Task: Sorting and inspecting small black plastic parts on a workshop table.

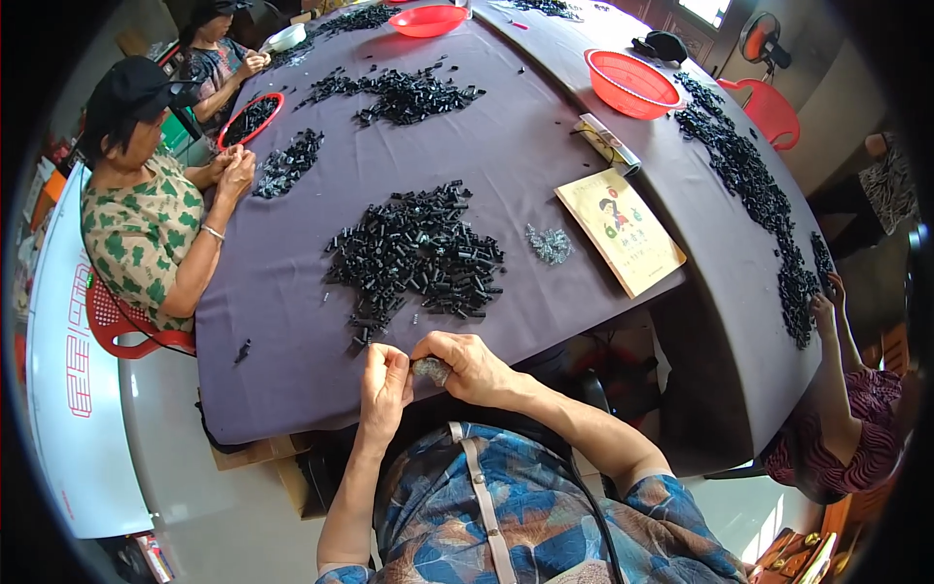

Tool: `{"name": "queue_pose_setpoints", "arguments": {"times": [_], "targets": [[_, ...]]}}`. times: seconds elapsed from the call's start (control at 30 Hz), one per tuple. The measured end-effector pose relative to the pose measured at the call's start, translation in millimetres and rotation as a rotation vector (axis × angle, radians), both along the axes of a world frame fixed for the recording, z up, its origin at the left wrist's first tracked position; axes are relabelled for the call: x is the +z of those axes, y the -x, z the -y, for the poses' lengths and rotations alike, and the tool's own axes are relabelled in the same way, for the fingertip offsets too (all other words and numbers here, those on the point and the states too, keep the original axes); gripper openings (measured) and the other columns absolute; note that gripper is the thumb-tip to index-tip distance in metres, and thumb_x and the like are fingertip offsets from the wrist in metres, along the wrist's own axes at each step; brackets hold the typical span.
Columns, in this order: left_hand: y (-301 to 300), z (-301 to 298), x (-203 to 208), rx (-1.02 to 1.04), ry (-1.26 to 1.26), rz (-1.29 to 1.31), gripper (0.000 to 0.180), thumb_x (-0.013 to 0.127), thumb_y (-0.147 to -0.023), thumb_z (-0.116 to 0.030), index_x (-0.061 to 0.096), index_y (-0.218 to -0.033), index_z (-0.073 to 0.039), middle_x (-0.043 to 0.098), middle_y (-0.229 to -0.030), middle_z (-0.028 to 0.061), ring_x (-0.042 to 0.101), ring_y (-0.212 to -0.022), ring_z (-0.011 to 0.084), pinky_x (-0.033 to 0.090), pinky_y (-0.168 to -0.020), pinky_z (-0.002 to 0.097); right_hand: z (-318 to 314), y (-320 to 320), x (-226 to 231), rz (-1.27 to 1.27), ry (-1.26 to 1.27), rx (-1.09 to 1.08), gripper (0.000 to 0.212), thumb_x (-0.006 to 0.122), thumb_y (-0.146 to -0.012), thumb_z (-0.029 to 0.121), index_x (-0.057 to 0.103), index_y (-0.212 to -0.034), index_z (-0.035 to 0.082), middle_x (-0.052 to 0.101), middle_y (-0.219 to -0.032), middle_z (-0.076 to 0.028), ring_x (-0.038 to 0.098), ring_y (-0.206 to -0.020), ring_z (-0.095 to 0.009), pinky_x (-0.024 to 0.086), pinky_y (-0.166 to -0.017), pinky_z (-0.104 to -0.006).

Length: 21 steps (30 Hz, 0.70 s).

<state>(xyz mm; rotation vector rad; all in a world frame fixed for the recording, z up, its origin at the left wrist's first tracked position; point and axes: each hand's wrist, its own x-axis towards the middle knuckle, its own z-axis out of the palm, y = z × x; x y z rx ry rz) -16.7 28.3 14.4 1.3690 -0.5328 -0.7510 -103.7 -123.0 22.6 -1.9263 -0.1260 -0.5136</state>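
Note:
At the table's near edge, my left hand (386, 387) is closed in a pinch; whatever its fingertips hold is too small to make out. My right hand (467, 370), just beside it, curls around a cluster of small transparent pieces (431, 370). Beyond both hands lies a large pile of short black tubular parts (418, 258), some loose ones trailing toward my left fingertips. To the right of that pile sits a little heap of transparent pieces (550, 244).
A yellow book (623, 234) and a white box-like roll (610, 144) lie to the right on the purple tablecloth (292, 370). Red baskets (634, 86) and more black piles (418, 95) stand farther off. Co-workers (146, 204) sit along the left side; another person's hands (829, 297) work at right.

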Motion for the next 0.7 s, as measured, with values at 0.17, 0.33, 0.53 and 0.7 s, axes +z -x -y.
{"name": "queue_pose_setpoints", "arguments": {"times": [0.17,0.33,0.53,0.7], "targets": [[3.0,0.9,-0.9,0.001,0.046,-0.025,0.021,0.050,-0.099,-0.025,0.040,-0.089,-0.009,0.043,-0.066,-0.0011,0.037,-0.053,0.0043,0.030,-0.045,0.0190,-4.4,-0.5,-7.0,0.014,-0.033,-0.011,0.025,0.056,-0.073,-0.012,0.056,-0.095,0.000,0.064,-0.082,-0.012,0.064,-0.072,-0.030,0.049,-0.060,-0.0352],[9.1,6.3,-2.8,0.061,0.063,0.526,0.011,0.048,-0.096,-0.005,0.040,-0.088,-0.005,0.048,-0.080,0.0023,0.041,-0.063,0.0089,0.036,-0.057,0.0215,0.6,-1.5,-5.5,-0.482,-0.956,0.182,0.005,0.055,-0.091,0.001,0.058,-0.094,0.002,0.061,-0.077,-0.001,0.055,-0.059,-0.007,0.044,-0.052,-0.0218],[11.0,3.7,0.7,0.043,0.026,0.175,0.009,0.048,-0.098,-0.012,0.042,-0.094,-0.006,0.048,-0.077,0.0008,0.043,-0.060,0.0057,0.039,-0.054,0.0199,2.9,1.6,5.6,-0.359,-0.608,0.129,0.008,0.054,-0.088,-0.003,0.057,-0.092,0.002,0.060,-0.076,-0.001,0.054,-0.061,-0.007,0.044,-0.054,-0.0228],[5.9,3.7,-3.2,0.021,0.018,0.084,0.020,0.048,-0.099,-0.026,0.042,-0.095,-0.007,0.045,-0.065,0.0003,0.040,-0.050,0.0068,0.036,-0.045,0.0208,0.3,2.4,9.8,-0.282,-0.360,0.048,0.018,0.053,-0.079,-0.012,0.056,-0.092,0.001,0.064,-0.078,-0.004,0.058,-0.063,-0.011,0.047,-0.056,-0.0260]]}}
